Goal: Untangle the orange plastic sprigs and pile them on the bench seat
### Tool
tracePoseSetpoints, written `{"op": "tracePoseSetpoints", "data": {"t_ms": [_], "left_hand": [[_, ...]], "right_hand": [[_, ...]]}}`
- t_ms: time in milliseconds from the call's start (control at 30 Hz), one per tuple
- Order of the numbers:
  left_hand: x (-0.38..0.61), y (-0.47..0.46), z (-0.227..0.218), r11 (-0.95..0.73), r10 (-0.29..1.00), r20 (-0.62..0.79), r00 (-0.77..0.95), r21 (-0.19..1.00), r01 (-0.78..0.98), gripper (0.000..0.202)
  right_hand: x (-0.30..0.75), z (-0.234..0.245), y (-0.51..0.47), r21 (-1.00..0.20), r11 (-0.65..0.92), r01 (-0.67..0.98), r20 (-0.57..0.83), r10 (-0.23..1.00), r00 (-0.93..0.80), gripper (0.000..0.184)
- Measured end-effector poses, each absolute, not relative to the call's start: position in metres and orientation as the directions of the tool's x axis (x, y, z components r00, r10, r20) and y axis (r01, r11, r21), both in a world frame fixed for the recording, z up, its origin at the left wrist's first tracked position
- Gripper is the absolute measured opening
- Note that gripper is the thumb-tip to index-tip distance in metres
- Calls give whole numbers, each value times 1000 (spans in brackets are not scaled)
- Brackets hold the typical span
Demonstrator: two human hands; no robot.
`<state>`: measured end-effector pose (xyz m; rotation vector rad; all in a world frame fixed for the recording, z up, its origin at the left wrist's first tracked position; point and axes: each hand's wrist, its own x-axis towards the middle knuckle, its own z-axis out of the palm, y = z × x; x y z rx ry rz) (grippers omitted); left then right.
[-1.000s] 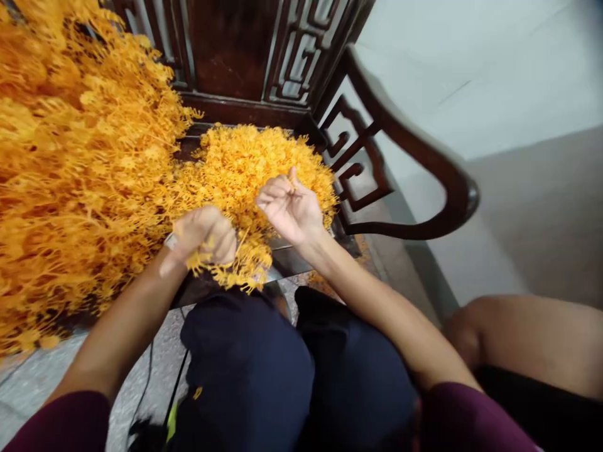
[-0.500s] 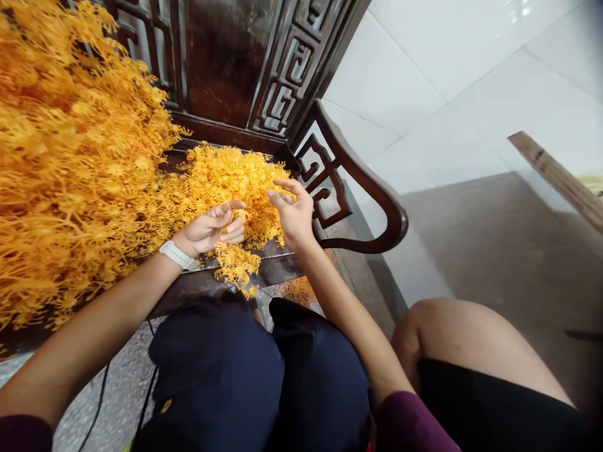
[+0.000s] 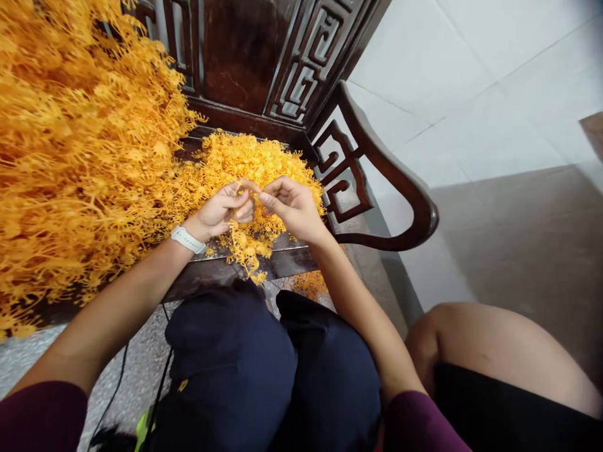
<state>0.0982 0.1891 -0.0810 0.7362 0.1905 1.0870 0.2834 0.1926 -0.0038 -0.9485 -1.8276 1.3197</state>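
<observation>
The person's left hand (image 3: pixel 223 208) pinches a small, curly, orange-yellow bunch of plastic-looking strands (image 3: pixel 248 248), which hangs at five o'clock from it. The right hand (image 3: pixel 298 210) bends its fingers close to the left one; whether it grips anything, one cannot tell. A low orange-yellow pile (image 3: pixel 259 157) sits at twelve o'clock, a big fluffy orange-yellow heap (image 3: pixel 89 157) at nine.
</observation>
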Motion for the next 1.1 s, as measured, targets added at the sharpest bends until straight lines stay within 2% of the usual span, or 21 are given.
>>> {"op": "tracePoseSetpoints", "data": {"t_ms": [100, 200, 367, 467, 533, 633, 833, 900, 1000, 1033, 1100], "left_hand": [[97, 189, -77, 261, 875, 156, 459, 646, -717, 24], [99, 189, -74, 241, 894, 123, 431, 679, -693, 26], [107, 194, -77, 16, 968, 134, 210, 806, -591, 29], [109, 195, -76, -104, 984, 166, 72, 846, -523, 30], [109, 193, -74, -108, 987, 152, 41, 845, -524, 27], [108, 186, -67, -50, 988, 128, 89, 802, -595, 23], [107, 172, -54, 92, 962, 144, 232, 629, -772, 19], [102, 172, -48, 121, 959, 148, 240, 554, -824, 21], [91, 177, -43, 97, 979, 125, 163, 421, -902, 24], [88, 180, -44, 86, 985, 102, 138, 404, -911, 25], [86, 185, -48, 100, 991, 38, 131, 444, -890, 25]], "right_hand": [[289, -6, 195, -943, 275, 184, 154, 857, -491, 45], [293, -4, 196, -938, 291, 187, 171, 859, -483, 45], [289, -5, 191, -963, 243, 120, 154, 855, -495, 46], [287, -2, 188, -940, 304, 155, 190, 843, -504, 39], [287, 2, 187, -920, 357, 165, 225, 822, -524, 34], [284, 4, 185, -931, 352, 91, 239, 782, -576, 33], [266, -12, 182, -981, 95, -169, 177, 790, -587, 44], [269, -8, 183, -968, 72, -240, 201, 791, -578, 46], [289, 16, 187, -915, 193, -355, 341, 841, -420, 47], [297, 25, 189, -898, 254, -359, 372, 874, -312, 47], [312, 34, 194, -916, 306, -259, 351, 925, -148, 41]]}}
